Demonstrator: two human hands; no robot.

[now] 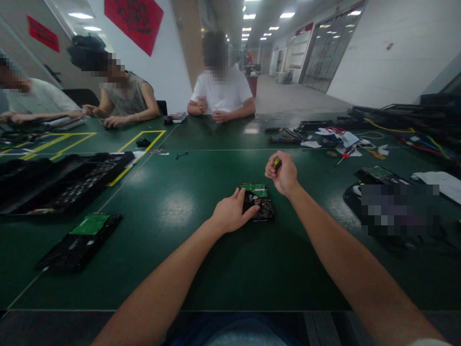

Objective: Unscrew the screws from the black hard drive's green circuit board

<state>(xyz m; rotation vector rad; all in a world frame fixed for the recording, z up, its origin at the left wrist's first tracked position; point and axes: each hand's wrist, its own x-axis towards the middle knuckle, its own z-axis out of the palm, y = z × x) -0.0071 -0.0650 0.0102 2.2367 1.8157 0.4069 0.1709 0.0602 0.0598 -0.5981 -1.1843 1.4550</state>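
Note:
A small black electronic unit with a green circuit board (260, 190) lies flat on the table ahead of me. My left hand (232, 211) rests on its left side, thumb and fingers spread over the casing and covering part of it. My right hand (284, 174) is raised just beyond the unit's right side, closed in a fist around a screwdriver (277, 163). Only the end of its yellow-and-black handle shows. The shaft is mostly hidden, and I cannot tell whether the tip touches the unit.
Another black unit with a green board (90, 224) lies at the left, below a long black casing (72, 187). A red-handled screwdriver (345, 154), cables (414, 139) and papers (342, 137) crowd the right. Several people sit across the green table (162, 269).

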